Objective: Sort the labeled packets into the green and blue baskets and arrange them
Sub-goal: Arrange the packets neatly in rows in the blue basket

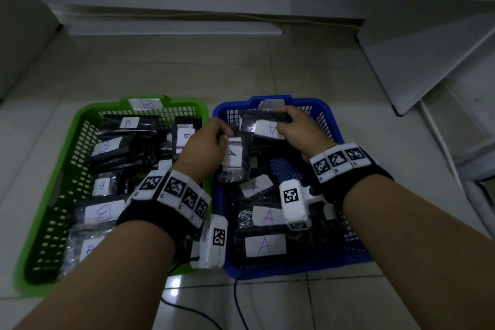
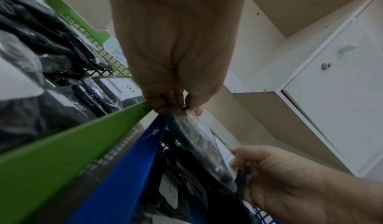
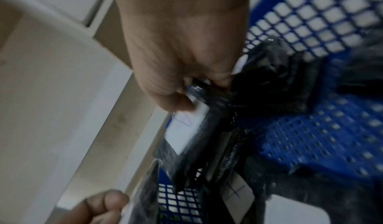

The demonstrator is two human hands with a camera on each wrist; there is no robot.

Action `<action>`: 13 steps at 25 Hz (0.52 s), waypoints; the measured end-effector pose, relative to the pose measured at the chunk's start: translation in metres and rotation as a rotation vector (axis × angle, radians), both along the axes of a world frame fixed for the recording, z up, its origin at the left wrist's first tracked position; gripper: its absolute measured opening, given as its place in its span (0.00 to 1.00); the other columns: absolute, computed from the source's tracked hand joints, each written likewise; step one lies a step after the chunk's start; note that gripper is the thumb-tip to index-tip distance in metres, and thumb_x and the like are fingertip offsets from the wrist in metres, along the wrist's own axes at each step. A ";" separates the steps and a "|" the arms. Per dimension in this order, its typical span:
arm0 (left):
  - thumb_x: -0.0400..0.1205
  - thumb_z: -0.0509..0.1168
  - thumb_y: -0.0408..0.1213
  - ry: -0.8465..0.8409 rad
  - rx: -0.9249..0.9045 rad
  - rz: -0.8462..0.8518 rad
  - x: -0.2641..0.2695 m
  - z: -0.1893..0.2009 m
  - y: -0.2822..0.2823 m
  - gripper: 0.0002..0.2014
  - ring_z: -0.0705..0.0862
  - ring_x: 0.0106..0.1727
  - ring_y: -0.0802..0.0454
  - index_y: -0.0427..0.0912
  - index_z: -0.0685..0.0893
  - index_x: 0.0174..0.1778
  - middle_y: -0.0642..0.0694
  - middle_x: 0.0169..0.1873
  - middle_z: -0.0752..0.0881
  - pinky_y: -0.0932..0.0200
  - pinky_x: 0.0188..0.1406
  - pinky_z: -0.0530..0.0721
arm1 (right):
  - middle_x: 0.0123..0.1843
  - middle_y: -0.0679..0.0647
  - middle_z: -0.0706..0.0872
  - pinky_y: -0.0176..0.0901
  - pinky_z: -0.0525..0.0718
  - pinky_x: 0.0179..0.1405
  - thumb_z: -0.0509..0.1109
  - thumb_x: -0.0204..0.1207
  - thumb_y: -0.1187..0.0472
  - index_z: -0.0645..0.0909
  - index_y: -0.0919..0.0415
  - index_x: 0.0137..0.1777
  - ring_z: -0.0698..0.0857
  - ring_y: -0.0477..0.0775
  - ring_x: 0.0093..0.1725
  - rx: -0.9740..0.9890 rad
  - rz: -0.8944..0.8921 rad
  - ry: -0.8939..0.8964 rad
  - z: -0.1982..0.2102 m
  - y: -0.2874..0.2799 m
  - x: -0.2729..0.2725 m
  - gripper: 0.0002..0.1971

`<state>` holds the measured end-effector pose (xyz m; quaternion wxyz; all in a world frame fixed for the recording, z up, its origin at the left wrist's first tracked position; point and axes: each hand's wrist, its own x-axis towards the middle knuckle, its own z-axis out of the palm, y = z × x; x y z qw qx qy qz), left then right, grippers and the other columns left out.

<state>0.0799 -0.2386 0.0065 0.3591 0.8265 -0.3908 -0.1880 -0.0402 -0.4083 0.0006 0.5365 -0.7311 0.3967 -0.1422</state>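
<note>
A green basket (image 1: 80,120) on the left holds several black packets with white labels marked B (image 1: 128,123). Beside it on the right, a blue basket (image 1: 332,126) holds several packets marked A (image 1: 265,245). My left hand (image 1: 209,139) pinches the top edge of one A packet (image 1: 234,158), which hangs upright over the blue basket's left side. My right hand (image 1: 297,128) grips a second A packet (image 1: 263,123) at the basket's far end, held level. In the left wrist view the left hand (image 2: 178,103) pinches the hanging packet (image 2: 199,145). The right wrist view shows my right hand (image 3: 186,86) on its packet (image 3: 186,132).
Both baskets stand on a pale tiled floor (image 1: 267,69). White cabinet bases (image 1: 171,27) run along the far side, and a white panel (image 1: 428,67) leans at the right. A black cable (image 1: 238,300) trails on the floor in front of the baskets.
</note>
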 end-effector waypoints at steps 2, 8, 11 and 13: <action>0.85 0.56 0.32 -0.004 -0.003 -0.006 0.000 0.000 0.000 0.06 0.76 0.40 0.56 0.43 0.78 0.52 0.51 0.43 0.81 0.72 0.31 0.69 | 0.58 0.57 0.86 0.56 0.82 0.65 0.66 0.72 0.68 0.81 0.55 0.60 0.84 0.57 0.58 -0.016 0.077 0.129 -0.004 0.000 0.004 0.17; 0.85 0.56 0.33 0.013 0.005 0.004 0.001 0.000 0.001 0.06 0.74 0.36 0.64 0.46 0.77 0.51 0.53 0.41 0.80 0.70 0.30 0.69 | 0.65 0.58 0.82 0.44 0.81 0.64 0.65 0.76 0.68 0.75 0.57 0.72 0.83 0.54 0.61 0.020 0.200 0.182 -0.005 -0.001 -0.002 0.24; 0.85 0.56 0.33 0.017 0.011 0.006 0.000 0.001 0.000 0.06 0.74 0.37 0.67 0.45 0.77 0.51 0.56 0.39 0.79 0.72 0.30 0.68 | 0.61 0.59 0.85 0.52 0.82 0.66 0.66 0.74 0.71 0.82 0.56 0.64 0.85 0.57 0.59 0.052 0.120 0.119 -0.006 0.002 -0.002 0.19; 0.85 0.56 0.33 0.026 0.009 0.015 -0.001 0.002 0.001 0.06 0.73 0.37 0.68 0.45 0.78 0.51 0.60 0.37 0.78 0.72 0.30 0.68 | 0.57 0.60 0.88 0.57 0.83 0.65 0.66 0.73 0.72 0.85 0.56 0.55 0.86 0.59 0.57 0.096 0.030 0.047 -0.007 0.002 -0.001 0.16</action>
